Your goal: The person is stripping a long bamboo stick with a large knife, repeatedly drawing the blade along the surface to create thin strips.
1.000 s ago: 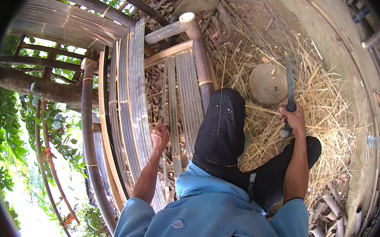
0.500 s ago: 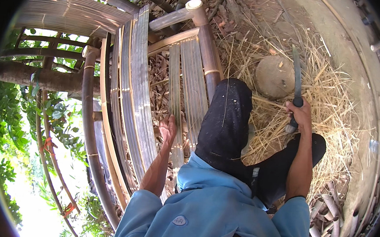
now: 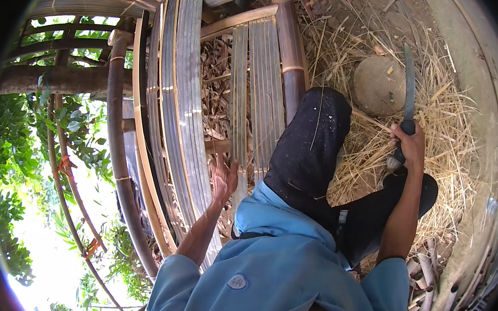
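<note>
My right hand (image 3: 411, 145) is closed round the dark handle of a machete (image 3: 409, 83). Its long blade points away from me, beside a round wooden block (image 3: 379, 86). My left hand (image 3: 223, 178) is open and holds nothing, its fingers apart over a gap in the slatted bamboo seat. A narrow bamboo slat (image 3: 238, 97) runs close to its fingertips; whether they touch it I cannot tell. To the left of this hand lie wide grey bamboo slats (image 3: 187, 87), and to its right is another flattened slat (image 3: 267, 81).
A thick bamboo post (image 3: 293, 60) edges the seat on the right. Straw-like bamboo shavings (image 3: 434, 151) cover the ground around the block. Cut bamboo pieces (image 3: 425, 277) lie at the lower right. A bamboo rail (image 3: 115, 106) and green foliage are on the left.
My left hand has come slightly nearer to me, and its fingers have spread. The machete stays in my right hand. The view has shifted a little.
</note>
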Demonstrator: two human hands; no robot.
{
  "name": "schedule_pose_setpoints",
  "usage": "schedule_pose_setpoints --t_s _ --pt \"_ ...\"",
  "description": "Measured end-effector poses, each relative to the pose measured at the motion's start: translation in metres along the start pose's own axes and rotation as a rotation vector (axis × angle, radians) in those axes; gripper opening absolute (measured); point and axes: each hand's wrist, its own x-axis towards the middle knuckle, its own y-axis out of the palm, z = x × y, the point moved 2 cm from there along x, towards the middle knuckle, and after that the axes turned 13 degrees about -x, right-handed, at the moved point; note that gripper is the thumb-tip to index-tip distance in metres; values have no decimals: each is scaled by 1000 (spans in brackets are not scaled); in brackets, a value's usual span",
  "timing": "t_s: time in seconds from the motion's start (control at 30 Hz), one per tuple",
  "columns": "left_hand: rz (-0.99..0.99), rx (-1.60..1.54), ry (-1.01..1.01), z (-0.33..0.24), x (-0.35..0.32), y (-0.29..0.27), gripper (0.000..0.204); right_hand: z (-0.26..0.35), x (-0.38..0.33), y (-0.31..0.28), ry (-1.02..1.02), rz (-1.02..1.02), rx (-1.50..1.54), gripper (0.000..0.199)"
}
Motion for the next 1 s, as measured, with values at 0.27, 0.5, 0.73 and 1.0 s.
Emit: schedule_pose_setpoints --t_s 0.27,0.5,0.73,1.0 --pt "-75 -87 -313 36 -52 3 51 33 20 28 -61 84 31 22" --pt "-41 -69 -528 -7 -29 23 47 27 70 30 -50 122 -100 24" --pt "-35 -133 -557 -26 -36 39 43 22 103 24 20 166 -134 21" --pt "-248 134 -143 -43 78 30 60 25 105 39 28 212 -128 24"
